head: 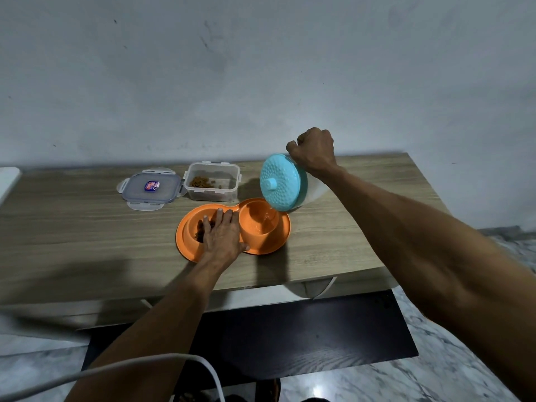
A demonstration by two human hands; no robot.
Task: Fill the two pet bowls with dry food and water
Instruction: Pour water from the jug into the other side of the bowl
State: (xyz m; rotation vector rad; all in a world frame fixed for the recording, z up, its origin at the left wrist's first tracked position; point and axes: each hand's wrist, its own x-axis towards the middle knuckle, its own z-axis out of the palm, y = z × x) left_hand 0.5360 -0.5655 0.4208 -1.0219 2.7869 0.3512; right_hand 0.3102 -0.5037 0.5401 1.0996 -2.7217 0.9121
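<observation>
A jug (282, 182) tipped over pet bowls (185, 242)
The right hand (313, 152) grips the tilted teal-lidded jug; the left hand (222, 236), fingers straight, rests on the pet bowls below.

— Any writing that can be read here?
— No. Left of centre, the clear rectangular plastic lid (136, 187) carries a small blue, red and white sticker (151, 185), but its print is too small to read.
</observation>
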